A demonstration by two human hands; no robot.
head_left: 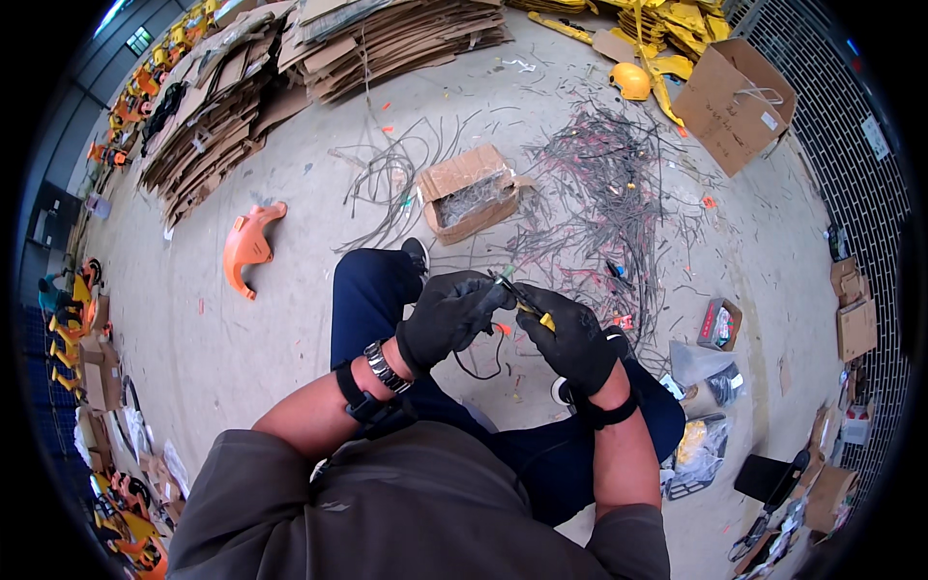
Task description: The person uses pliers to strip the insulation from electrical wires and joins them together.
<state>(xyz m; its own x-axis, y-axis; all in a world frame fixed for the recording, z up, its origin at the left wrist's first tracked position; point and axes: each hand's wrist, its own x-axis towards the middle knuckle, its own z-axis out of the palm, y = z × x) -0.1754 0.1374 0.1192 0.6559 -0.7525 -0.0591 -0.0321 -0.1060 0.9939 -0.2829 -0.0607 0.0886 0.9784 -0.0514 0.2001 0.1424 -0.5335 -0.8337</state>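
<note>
Holding a thin black wire [480, 365] between both gloved hands, you sit over the concrete floor [242, 338]. Your left hand [449, 314] is curled, pinching the wire's upper end; the wire loops down below it, over your knees. Your right hand [572, 340] is closed round a yellow-handled cutter [527, 302], its tip at the wire. One wristwatch [384, 367] on the left wrist. Ahead: one open brown box [471, 198] of wire scrap, a scattered wire pile [609, 184] just right of it. One larger tilted carton [733, 101] far right, a white label on its side. One orange plastic part [249, 246] lies left.
</note>
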